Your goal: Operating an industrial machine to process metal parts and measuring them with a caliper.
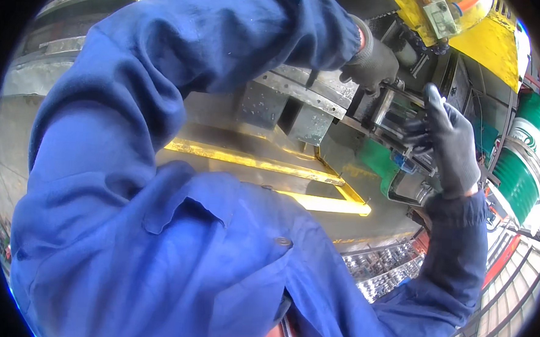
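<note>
Both hands wear dark grey work gloves, and blue sleeves cover my arms. My left hand (374, 65) reaches across to the upper right, over the edge of a metal machine fixture (392, 111). Its fingers are curled down at a dark bar end of the fixture; what lies inside them is hidden. My right hand (453, 144) is raised just right of the fixture, thumb and fingers apart. A small bright spot shows by its upper digit, too small to name. No held object is plain in this hand.
A steel machine bed (304, 94) lies left of the fixture. Below runs a yellow metal frame (252, 158). A yellow machine part (484, 48) with an orange hose hangs at upper right. Green drums (530, 158) stand far right. Many shiny metal parts (381, 269) lie lower down.
</note>
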### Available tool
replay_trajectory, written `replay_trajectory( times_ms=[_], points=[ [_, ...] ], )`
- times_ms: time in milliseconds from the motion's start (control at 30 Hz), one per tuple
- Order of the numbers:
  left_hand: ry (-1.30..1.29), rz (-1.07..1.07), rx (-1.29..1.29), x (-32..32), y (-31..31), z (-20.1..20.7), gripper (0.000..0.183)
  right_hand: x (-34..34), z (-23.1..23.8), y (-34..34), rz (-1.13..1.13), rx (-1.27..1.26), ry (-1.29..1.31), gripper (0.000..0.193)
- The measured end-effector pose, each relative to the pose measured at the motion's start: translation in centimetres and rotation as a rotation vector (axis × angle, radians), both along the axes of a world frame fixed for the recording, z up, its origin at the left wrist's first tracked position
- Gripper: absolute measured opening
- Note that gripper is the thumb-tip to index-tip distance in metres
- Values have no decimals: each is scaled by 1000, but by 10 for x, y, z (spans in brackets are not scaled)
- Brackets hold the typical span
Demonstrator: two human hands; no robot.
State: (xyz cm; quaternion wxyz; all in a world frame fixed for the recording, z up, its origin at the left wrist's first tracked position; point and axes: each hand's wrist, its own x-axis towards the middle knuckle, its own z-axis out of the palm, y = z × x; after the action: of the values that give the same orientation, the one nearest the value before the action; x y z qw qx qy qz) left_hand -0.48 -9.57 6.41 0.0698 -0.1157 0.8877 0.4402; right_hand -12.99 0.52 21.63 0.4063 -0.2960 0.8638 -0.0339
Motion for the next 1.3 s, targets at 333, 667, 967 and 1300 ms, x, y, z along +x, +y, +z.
replay_trajectory(
  times_ms=[333,667,967,1300],
  points=[
    [16,-80,50,-13,-6,-2,20,-22,-9,-6,1523,-557,343,30],
    [24,34,-2,-4,0,-7,17,7,8,22,429,-296,-32,23],
    [52,9,94,1,-3,1,20,21,-4,4,-110,-24,-394,40],
    [69,-102,35,1,-9,-3,24,-14,1,-20,1058,27,263,21]
  ],
)
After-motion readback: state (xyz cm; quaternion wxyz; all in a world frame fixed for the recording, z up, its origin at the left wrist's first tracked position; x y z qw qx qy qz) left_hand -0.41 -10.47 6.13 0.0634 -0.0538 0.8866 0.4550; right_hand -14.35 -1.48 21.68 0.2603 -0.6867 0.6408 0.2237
